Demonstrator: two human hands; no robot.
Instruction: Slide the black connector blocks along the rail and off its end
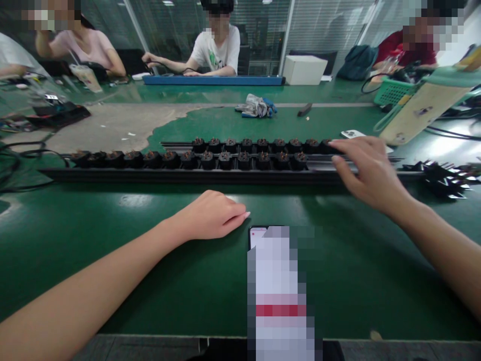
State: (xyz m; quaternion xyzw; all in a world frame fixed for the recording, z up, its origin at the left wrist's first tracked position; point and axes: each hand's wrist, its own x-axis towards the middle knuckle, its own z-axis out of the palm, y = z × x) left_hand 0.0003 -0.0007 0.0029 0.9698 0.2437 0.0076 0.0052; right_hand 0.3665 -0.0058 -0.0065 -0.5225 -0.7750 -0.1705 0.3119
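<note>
My right hand (370,173) reaches over the right part of the black rails, its thumb and forefinger apart. Its forefinger tip is at the last black socket insert (326,146) of the back row; whether it presses on the insert I cannot tell. Two long black rails lie side by side, the front rail (188,176) nearer me. Each carries a row of round black inserts (225,159) with coppery pins pointing up. My left hand (215,214) rests on the green table with its fingers curled in, nothing visible in them. A phone (258,233), mostly blurred out, lies right of it.
Loose black parts (447,178) are heaped at the right end of the rails. Gloves (257,106), a bottle (424,108), a green basket (394,93) and a blue bar (214,80) stand or lie farther back. Black cables (22,155) are at left. Several people sit across the table.
</note>
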